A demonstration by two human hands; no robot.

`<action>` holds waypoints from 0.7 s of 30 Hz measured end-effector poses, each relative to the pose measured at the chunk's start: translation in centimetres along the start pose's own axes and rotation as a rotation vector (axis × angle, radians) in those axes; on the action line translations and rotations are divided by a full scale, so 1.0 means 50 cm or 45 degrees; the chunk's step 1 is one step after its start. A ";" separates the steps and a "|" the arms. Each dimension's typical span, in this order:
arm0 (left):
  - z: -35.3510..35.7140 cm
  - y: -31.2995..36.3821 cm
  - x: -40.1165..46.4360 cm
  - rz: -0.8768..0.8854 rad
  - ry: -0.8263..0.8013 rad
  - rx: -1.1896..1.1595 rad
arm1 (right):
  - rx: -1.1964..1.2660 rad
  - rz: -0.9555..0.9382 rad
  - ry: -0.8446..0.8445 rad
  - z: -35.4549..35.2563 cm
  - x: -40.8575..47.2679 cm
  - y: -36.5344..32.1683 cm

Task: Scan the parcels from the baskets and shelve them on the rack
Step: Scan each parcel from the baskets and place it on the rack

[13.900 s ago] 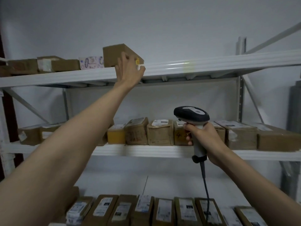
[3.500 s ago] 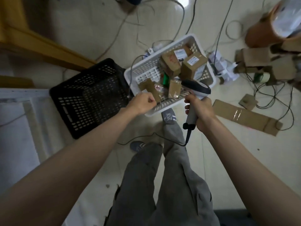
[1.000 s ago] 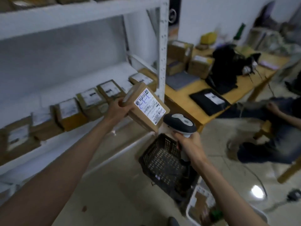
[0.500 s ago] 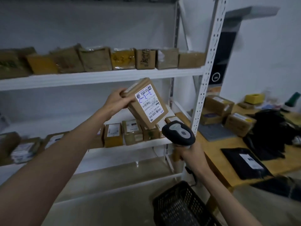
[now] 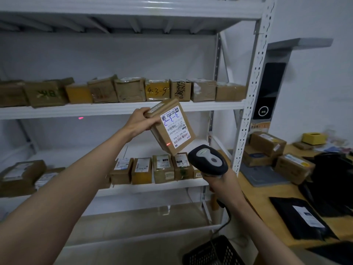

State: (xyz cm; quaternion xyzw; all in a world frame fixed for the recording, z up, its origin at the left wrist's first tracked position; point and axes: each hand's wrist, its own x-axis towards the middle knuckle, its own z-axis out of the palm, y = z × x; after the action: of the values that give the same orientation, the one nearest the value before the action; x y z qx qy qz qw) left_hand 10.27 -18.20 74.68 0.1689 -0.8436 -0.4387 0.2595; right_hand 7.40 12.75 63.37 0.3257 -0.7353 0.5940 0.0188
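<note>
My left hand (image 5: 140,122) grips a brown cardboard parcel (image 5: 170,138) by its upper left corner and holds it tilted in front of the white rack (image 5: 122,109). The parcel's white shipping label faces me, with blue handwriting on it. A red laser dot shows on the cardboard just left of the label. My right hand (image 5: 221,181) holds a black and grey barcode scanner (image 5: 207,159) just below the parcel, its head pointing up at it. A second red spot glows on the edge of the middle shelf.
Rows of brown parcels stand on the middle shelf (image 5: 131,90) and the lower shelf (image 5: 152,169). A black basket (image 5: 212,252) sits on the floor below my right arm. To the right, a wooden table (image 5: 267,197) carries boxes and black mailer bags.
The view has moved closer to the rack. The parcel stays in my left hand and the scanner's red dot now falls on the parcel beside its label.
</note>
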 end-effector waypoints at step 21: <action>-0.177 0.149 -0.023 0.077 0.288 -0.138 | 0.506 0.068 -0.044 0.000 0.211 -0.185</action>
State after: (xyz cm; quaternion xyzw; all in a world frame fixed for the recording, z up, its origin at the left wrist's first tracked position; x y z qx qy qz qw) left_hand 15.98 -19.23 84.76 0.1773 -0.7888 -0.4537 0.3748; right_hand 3.75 7.17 75.71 0.3135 -0.6121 0.7221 -0.0742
